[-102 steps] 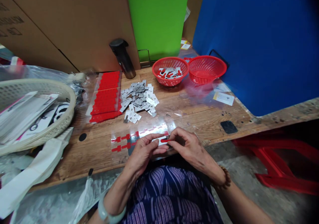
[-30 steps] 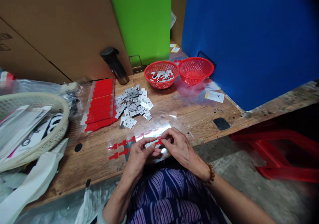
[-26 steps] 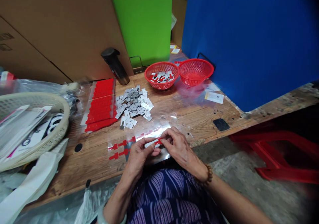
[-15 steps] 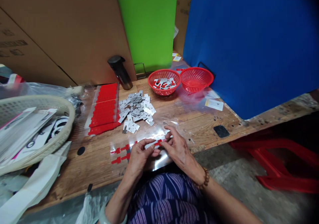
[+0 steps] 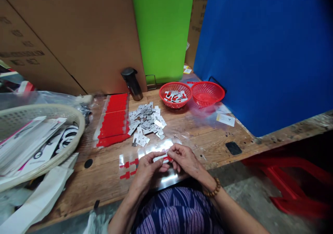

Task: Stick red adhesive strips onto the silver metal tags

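My left hand (image 5: pixel 148 167) pinches a small metal plate (image 5: pixel 158 158) at its left end. At the plate's right end, the thumb and finger of my right hand (image 5: pixel 185 160) close on a red sticker (image 5: pixel 168 159) that lies along the plate. Fingertips hide part of both. Beneath my hands is a shiny clear sheet (image 5: pixel 168 179), and red T-shaped stickers (image 5: pixel 125 175) show on its left part. Just beyond my hands lies a heap of bare metal plates (image 5: pixel 147 118). Left of the heap rest stacked sheets of red stickers (image 5: pixel 113 119).
Behind stand a red basket (image 5: pixel 175 104) of stickered plates, another red basket (image 5: pixel 208 97) and a black tumbler (image 5: pixel 132 85). A cream basket (image 5: pixel 80 123) of printed cards fills the left side. Green (image 5: pixel 163 29) and blue boards (image 5: pixel 260 53) wall the back; a red stool (image 5: pixel 291 164) stands at right.
The view has tilted, so things sit slightly lower and to the right. My right fingers have drawn together at the sticker on the plate; my left hand keeps its pinch.
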### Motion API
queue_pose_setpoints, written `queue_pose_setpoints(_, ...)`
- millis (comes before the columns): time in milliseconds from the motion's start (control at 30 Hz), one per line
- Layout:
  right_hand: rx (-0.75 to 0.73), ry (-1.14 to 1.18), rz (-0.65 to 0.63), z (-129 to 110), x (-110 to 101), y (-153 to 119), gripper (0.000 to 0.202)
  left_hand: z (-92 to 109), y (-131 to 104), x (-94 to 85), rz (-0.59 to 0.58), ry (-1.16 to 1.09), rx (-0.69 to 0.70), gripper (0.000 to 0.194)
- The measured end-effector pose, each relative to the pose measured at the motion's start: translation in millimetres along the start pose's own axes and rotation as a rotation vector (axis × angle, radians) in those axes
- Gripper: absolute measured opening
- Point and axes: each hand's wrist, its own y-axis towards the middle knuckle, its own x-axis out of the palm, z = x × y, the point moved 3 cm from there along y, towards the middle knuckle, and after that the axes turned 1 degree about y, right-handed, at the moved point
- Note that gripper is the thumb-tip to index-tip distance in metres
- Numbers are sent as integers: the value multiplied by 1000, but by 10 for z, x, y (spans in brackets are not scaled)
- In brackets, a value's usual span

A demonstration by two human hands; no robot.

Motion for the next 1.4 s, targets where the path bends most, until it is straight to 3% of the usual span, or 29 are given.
queue_pose_setpoints(300,43,113,-84,5,86,73,38,109,-5,-60,12,42,34,36)
queue_pose_setpoints(533,102,54,-217,6,75,66,32,24,31,-33,-67,35,22,32)
queue_pose_setpoints(733,228,83,-309,53,2,234,31,-31,103,-135,-74,-1,86,47)
queue_pose_setpoints(800,204,59,-249,-45,-108,366,31,-12,119,-214,-10,42,146,45)
queue_pose_setpoints(900,42,100,-36,-385,-376,624,30,8,107,-319,100,253,302,33)
queue_pose_setpoints(1000,-86,136,72,-719,-582,887,28,-57,79,-331,145,546,461,23)
queue_pose_setpoints(1067,-183,13,169,-811,-636,1029,29,-137,69,-288,148,705,572,24)
queue_pose_setpoints(1133,-224,-209,242,-750,-598,1127,31,-213,69,-219,129,834,700,27)
queue_pose_setpoints(1267,-254,-444,242,-424,-387,1203,28,-270,93,-72,52,972,890,28)
queue_pose_setpoints(1400,-325,-658,226,-278,-223,1205,12,-189,123,39,-10,1012,903,23)
